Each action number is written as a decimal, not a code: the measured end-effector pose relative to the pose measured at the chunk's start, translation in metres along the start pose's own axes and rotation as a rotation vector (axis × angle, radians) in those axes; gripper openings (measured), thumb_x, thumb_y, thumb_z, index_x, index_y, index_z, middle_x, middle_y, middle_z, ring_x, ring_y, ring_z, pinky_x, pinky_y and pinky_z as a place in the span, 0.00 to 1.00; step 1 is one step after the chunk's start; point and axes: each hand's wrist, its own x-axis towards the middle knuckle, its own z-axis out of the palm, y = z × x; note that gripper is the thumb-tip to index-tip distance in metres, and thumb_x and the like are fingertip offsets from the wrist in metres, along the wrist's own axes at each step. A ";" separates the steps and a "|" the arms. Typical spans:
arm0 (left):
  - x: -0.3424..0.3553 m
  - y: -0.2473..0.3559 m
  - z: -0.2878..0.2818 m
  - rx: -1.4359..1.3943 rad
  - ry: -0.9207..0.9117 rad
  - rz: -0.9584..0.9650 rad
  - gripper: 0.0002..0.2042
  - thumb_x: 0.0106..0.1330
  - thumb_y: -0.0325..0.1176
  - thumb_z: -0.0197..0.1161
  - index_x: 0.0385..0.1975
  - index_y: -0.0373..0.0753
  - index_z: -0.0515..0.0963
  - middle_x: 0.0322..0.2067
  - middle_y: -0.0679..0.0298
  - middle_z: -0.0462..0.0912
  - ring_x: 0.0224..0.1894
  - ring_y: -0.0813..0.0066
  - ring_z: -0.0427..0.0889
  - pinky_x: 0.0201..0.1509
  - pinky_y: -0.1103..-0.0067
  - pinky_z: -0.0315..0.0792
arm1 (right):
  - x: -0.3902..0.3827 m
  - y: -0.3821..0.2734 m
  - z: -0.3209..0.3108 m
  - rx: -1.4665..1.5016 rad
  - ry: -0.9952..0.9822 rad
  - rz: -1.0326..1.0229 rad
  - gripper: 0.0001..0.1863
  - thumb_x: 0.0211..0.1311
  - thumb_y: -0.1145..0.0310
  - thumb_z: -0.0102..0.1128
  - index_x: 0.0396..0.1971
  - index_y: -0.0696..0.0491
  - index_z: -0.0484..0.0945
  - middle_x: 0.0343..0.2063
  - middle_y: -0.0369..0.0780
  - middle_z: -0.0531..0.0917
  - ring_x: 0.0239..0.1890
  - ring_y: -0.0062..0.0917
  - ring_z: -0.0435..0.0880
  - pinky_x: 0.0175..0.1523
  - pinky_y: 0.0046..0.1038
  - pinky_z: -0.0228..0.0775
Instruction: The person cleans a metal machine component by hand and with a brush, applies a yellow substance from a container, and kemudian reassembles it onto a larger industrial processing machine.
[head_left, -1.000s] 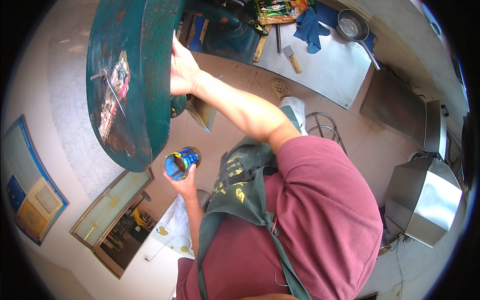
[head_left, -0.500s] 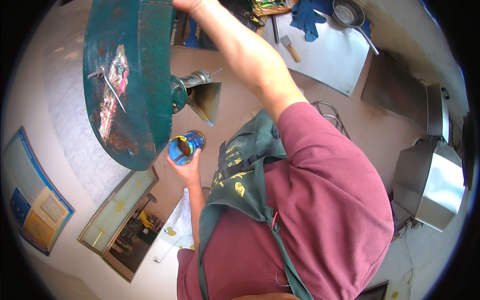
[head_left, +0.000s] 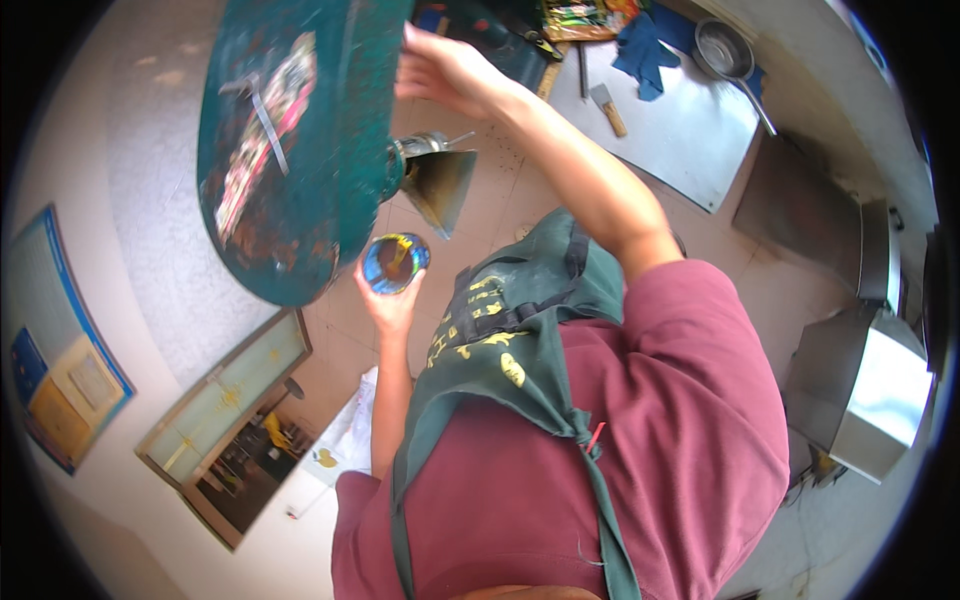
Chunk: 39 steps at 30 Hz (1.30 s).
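Note:
A large green metal machine housing [head_left: 300, 180], rust-flecked with a scraped label, fills the upper left. From its right side juts a metal, funnel-like spout [head_left: 442, 190]. Just below the spout, my left hand [head_left: 392, 308] is wrapped round an open round can [head_left: 382, 277] with a blue and yellow outside; its inside looks brown. Higher up, my right hand [head_left: 452, 72] is at the right edge of the housing with its fingers stretched out and holding nothing visible. Its fingertips lie close against the green metal; whether they press on it cannot be told.
At the upper right a pale metal-topped table [head_left: 680, 140] bears a scraper [head_left: 608, 110], a blue cloth [head_left: 645, 60] and a long-handled pan [head_left: 724, 50]. A boxy steel appliance [head_left: 880, 390] stands at right. A framed window [head_left: 225, 395] and wall board [head_left: 65, 345] are at left.
My right hand has come down from the top of the housing to its right side. The can has tipped so its mouth faces up more. The whole view has shifted slightly.

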 end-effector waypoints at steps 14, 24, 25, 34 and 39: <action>0.007 -0.004 0.018 -0.019 0.007 0.189 0.44 0.43 0.26 0.85 0.61 0.40 0.64 0.55 0.54 0.76 0.56 0.57 0.80 0.60 0.65 0.76 | -0.133 0.077 0.111 -1.995 -0.610 -0.167 0.11 0.53 0.73 0.62 0.37 0.60 0.82 0.38 0.48 0.79 0.38 0.41 0.86 0.42 0.38 0.82; -0.009 -0.006 0.010 -0.051 0.044 0.147 0.43 0.45 0.26 0.84 0.62 0.39 0.64 0.55 0.53 0.75 0.57 0.56 0.78 0.61 0.66 0.75 | -0.128 0.052 0.150 -1.910 -0.632 0.047 0.09 0.59 0.72 0.62 0.36 0.61 0.79 0.26 0.52 0.85 0.31 0.46 0.89 0.36 0.43 0.81; -0.009 -0.007 0.009 -0.045 0.035 0.142 0.43 0.45 0.25 0.84 0.62 0.38 0.63 0.55 0.54 0.75 0.58 0.59 0.78 0.62 0.67 0.74 | -0.128 0.051 0.147 -1.892 -0.620 0.048 0.08 0.62 0.72 0.60 0.37 0.62 0.78 0.22 0.51 0.84 0.30 0.47 0.88 0.34 0.43 0.80; -0.012 -0.011 0.014 -0.070 0.045 0.138 0.42 0.46 0.25 0.83 0.62 0.38 0.64 0.54 0.53 0.75 0.58 0.56 0.78 0.61 0.66 0.75 | -0.139 0.027 0.132 -1.147 -0.272 0.393 0.11 0.71 0.73 0.53 0.37 0.66 0.80 0.25 0.43 0.88 0.29 0.24 0.90 0.37 0.26 0.84; -0.009 -0.008 0.020 -0.067 0.029 0.130 0.42 0.46 0.23 0.83 0.62 0.37 0.64 0.55 0.55 0.77 0.59 0.63 0.79 0.64 0.68 0.74 | -0.148 0.028 0.108 -1.075 -0.240 0.384 0.11 0.72 0.73 0.53 0.40 0.67 0.79 0.27 0.43 0.88 0.29 0.25 0.90 0.37 0.26 0.85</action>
